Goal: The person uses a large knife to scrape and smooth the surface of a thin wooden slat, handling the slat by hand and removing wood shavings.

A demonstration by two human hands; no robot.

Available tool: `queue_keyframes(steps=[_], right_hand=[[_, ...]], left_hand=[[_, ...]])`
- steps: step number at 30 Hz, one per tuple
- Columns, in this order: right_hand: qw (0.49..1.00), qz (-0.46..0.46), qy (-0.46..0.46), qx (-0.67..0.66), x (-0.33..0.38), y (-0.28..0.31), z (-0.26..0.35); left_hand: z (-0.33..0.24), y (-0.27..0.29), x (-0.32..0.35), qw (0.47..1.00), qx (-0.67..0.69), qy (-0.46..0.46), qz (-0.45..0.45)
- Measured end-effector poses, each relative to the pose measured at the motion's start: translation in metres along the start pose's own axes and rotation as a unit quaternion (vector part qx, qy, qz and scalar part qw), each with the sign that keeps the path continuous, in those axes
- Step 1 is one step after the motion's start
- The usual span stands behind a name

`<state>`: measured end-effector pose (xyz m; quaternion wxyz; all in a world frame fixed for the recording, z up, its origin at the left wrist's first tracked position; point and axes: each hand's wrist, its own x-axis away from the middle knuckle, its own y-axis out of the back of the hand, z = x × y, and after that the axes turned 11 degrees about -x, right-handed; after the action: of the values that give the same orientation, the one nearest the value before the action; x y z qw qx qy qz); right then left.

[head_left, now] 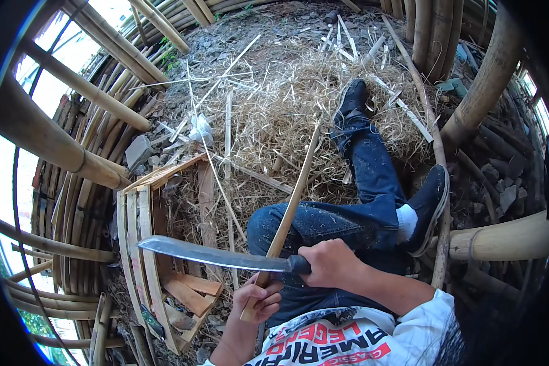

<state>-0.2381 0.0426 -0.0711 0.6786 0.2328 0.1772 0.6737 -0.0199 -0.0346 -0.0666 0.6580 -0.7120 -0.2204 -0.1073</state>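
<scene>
In the head view, I see a person sitting on the ground, one leg stretched forward and the other leg bent to the side. The right hand (330, 262) holds a big knife (216, 258) by its dark handle (299, 264), and its fingers are closed tightly around this handle. The blade points to the person's left and crosses over a bamboo strip (294, 198); if the edge is touching the strip, I cannot tell. The left hand (259, 302) is just below the blade, and its fingers are pinching the lower end of the strip. From there the strip goes upward at a slant, past the thigh in blue jeans (323, 222), and its far end is over a heap of curly shavings (274, 122).

To the left of the knees there is a wooden crate (132, 226), made of thin slats, with short pieces of wood (189, 296) at its near end. Beyond the crate, a white plastic bag (200, 128) lies among narrow sticks. On the right side, a long thin pole (438, 140) lies beside the dark shoe (430, 192). Thick bamboo posts (485, 91) stand around this place.
</scene>
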Motion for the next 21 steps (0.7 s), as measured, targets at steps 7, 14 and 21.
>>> queue_keyframes(steps=[7, 14, 21], right_hand=[[0.987, -0.004, -0.109, 0.115, -0.008, 0.019, -0.028], [0.972, -0.018, -0.134, 0.19, -0.025, 0.033, -0.043], [0.929, -0.129, -0.25, 0.24, -0.051, 0.079, -0.134]], left_hand=[[0.003, -0.008, 0.0, 0.99, -0.132, 0.005, -0.045], [0.009, -0.01, -0.005, 0.971, -0.222, -0.001, -0.088], [0.015, -0.015, 0.0, 0.93, -0.354, 0.037, -0.09]])
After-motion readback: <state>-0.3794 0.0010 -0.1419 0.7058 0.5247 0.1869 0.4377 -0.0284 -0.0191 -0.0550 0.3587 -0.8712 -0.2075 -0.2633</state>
